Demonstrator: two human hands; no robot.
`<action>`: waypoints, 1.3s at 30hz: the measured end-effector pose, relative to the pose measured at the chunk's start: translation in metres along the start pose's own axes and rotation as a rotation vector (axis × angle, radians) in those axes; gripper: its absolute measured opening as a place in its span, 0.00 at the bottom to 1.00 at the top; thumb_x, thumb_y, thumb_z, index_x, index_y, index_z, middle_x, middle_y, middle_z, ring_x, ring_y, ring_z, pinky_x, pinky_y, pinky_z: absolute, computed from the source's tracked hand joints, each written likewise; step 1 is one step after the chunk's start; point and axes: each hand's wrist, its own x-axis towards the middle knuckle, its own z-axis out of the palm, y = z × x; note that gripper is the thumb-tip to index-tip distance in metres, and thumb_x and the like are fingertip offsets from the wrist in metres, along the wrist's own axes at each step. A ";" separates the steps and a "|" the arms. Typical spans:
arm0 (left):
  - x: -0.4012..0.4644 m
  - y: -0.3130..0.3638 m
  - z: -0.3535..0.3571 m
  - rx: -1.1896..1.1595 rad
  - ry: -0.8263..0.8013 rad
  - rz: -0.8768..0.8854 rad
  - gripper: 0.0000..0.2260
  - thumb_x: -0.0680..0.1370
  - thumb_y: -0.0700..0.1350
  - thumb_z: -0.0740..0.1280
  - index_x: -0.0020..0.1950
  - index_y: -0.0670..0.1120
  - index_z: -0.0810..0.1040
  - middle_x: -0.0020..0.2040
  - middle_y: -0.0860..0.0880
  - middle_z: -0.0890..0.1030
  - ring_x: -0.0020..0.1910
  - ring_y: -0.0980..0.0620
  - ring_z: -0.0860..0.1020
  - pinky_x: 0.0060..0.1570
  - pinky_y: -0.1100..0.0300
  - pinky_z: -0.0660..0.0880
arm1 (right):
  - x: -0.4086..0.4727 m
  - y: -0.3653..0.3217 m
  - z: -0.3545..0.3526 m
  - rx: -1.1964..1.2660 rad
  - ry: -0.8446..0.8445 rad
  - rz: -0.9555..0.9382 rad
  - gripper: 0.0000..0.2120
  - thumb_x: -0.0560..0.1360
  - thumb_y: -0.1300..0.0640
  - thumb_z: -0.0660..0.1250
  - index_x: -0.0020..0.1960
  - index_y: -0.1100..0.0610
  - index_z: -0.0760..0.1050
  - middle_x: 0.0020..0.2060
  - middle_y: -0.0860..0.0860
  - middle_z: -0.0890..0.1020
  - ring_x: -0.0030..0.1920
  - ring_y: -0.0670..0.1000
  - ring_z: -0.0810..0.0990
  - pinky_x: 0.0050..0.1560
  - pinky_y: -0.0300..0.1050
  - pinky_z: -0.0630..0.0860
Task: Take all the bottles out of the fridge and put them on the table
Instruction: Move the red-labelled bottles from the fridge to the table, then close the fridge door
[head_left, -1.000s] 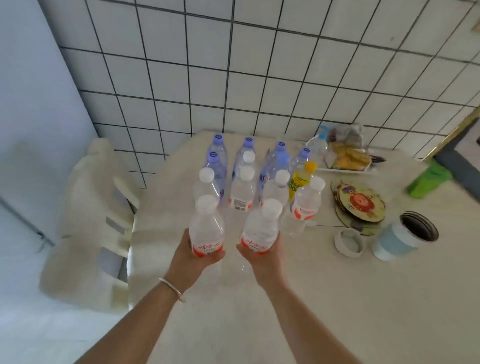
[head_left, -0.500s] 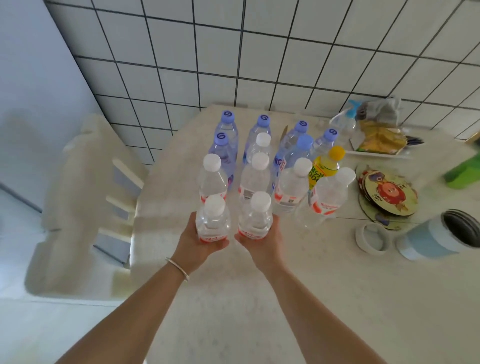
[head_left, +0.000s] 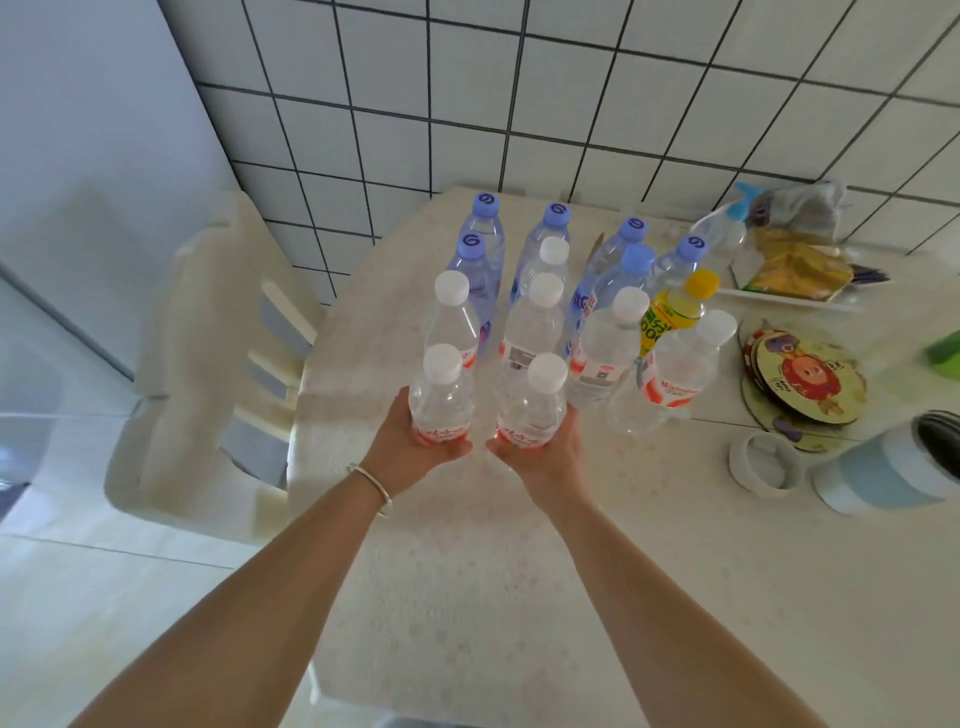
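My left hand (head_left: 410, 451) grips a clear white-capped water bottle (head_left: 441, 395) with a red label, upright at the near edge of the bottle group. My right hand (head_left: 545, 451) grips a matching bottle (head_left: 535, 405) right beside it. Both bottles stand low over the cream table (head_left: 519, 597); whether their bases touch it is hidden by my hands. Behind them stand several more bottles: white-capped ones (head_left: 535, 322), blue-capped ones (head_left: 550, 234) at the back, and a yellow-capped drink bottle (head_left: 680, 306). The fridge is out of view.
A cream chair (head_left: 208, 364) stands left of the table. On the right lie round coasters (head_left: 800, 384), a small white lid (head_left: 763, 462), a pale blue cup (head_left: 893, 467), a green object (head_left: 945, 348), and a snack tray (head_left: 795, 270) by the tiled wall (head_left: 519, 104).
Both hands have brought the two bottles closer together and up against the front row of the group; the view has shifted slightly down and right.
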 end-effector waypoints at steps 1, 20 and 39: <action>-0.004 0.007 -0.002 0.007 0.009 0.015 0.36 0.56 0.52 0.79 0.59 0.47 0.69 0.56 0.49 0.77 0.56 0.51 0.78 0.52 0.65 0.74 | -0.002 -0.004 -0.003 0.004 -0.008 -0.016 0.41 0.59 0.54 0.80 0.66 0.50 0.61 0.55 0.43 0.71 0.58 0.49 0.73 0.54 0.43 0.68; -0.256 0.179 -0.054 0.108 0.828 0.220 0.26 0.68 0.52 0.74 0.62 0.61 0.67 0.57 0.60 0.76 0.58 0.59 0.74 0.53 0.66 0.71 | -0.147 -0.153 -0.043 0.058 -0.385 -0.863 0.33 0.64 0.46 0.75 0.64 0.44 0.64 0.60 0.39 0.69 0.63 0.47 0.70 0.64 0.43 0.68; -0.424 0.234 -0.177 0.529 1.428 0.261 0.23 0.70 0.51 0.73 0.62 0.50 0.71 0.60 0.51 0.76 0.54 0.52 0.77 0.52 0.52 0.77 | -0.323 -0.252 0.050 0.102 -0.622 -1.140 0.31 0.72 0.46 0.67 0.71 0.47 0.59 0.69 0.45 0.66 0.68 0.47 0.67 0.67 0.45 0.67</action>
